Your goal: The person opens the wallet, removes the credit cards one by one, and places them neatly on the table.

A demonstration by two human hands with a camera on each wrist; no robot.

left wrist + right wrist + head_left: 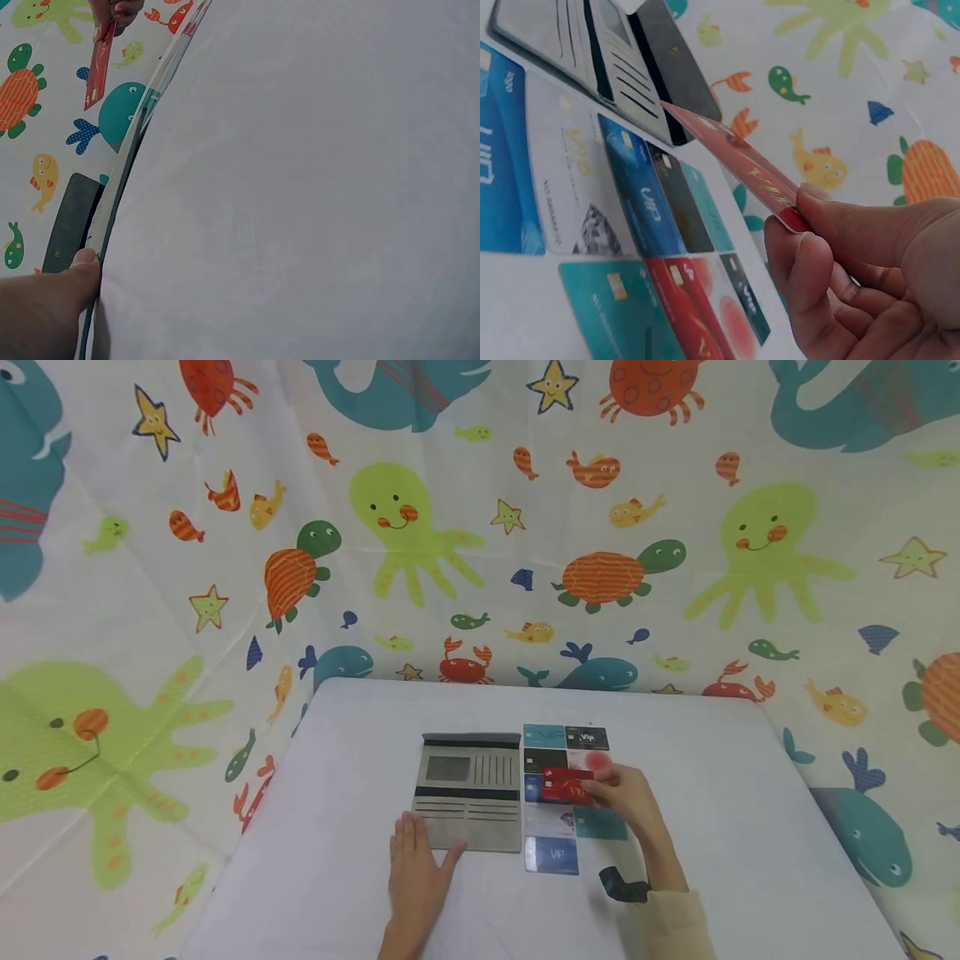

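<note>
My right hand [628, 792] pinches a red VIP card [739, 161] by one end between thumb and fingers, lifted above the laid-out cards. Another red card [684, 304] lies flat below it. An unfolded grey card wallet [467, 828] lies left of the cards, with several slots, a window pocket and a dark strap flap [471, 740] at its top. On the wallet's lower left corner rests my left hand [418, 870], fingers straight along the left edge and thumb on the bottom edge. No card shows in the wallet's slots.
Several cards lie in two columns beside the wallet, among them a blue VIP card [552, 855], a teal card [602, 825] and a black card [587, 738]. The white table [322, 777] meets a sea-animal printed cloth [525, 552] behind. A dark strap [622, 887] shows near the right wrist.
</note>
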